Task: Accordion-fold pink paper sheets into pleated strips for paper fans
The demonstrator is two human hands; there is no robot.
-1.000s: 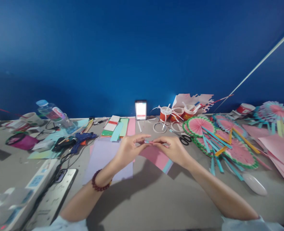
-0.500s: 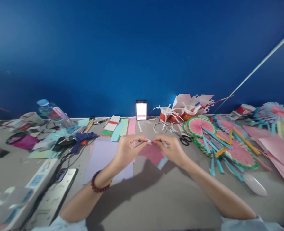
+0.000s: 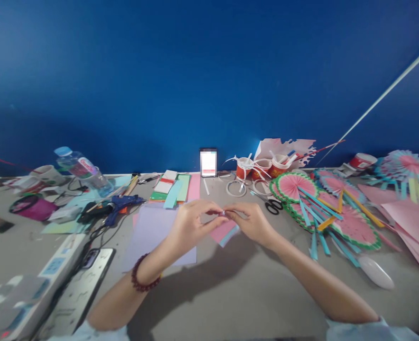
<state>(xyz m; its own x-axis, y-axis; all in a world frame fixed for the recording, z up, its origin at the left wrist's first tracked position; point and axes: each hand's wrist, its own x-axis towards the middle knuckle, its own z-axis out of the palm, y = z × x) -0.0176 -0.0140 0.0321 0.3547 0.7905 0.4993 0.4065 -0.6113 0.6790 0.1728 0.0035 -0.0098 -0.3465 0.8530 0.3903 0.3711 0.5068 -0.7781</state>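
Note:
Both hands meet above the middle of the grey table (image 3: 231,293). My left hand (image 3: 191,222) and my right hand (image 3: 252,221) pinch the top edge of a pink paper sheet with a light blue border (image 3: 223,232), fingertips almost touching. The sheet hangs down between the hands and is gathered into narrow folds at the pinch. A lavender sheet (image 3: 152,232) lies flat under the left hand. A dark red bead bracelet (image 3: 141,279) circles the left wrist.
Several finished pink and green paper fans (image 3: 323,203) with blue sticks lie at the right, black scissors (image 3: 273,206) beside them. A blue glue gun (image 3: 117,206), water bottle (image 3: 83,170) and power strip (image 3: 53,270) sit at the left. Paper cups (image 3: 259,168) and a phone (image 3: 208,162) stand by the blue wall.
The hands have drawn closer together and the pink sheet has shrunk in visible size, with more of it gathered at the pinch. Its hanging corner has moved up and left.

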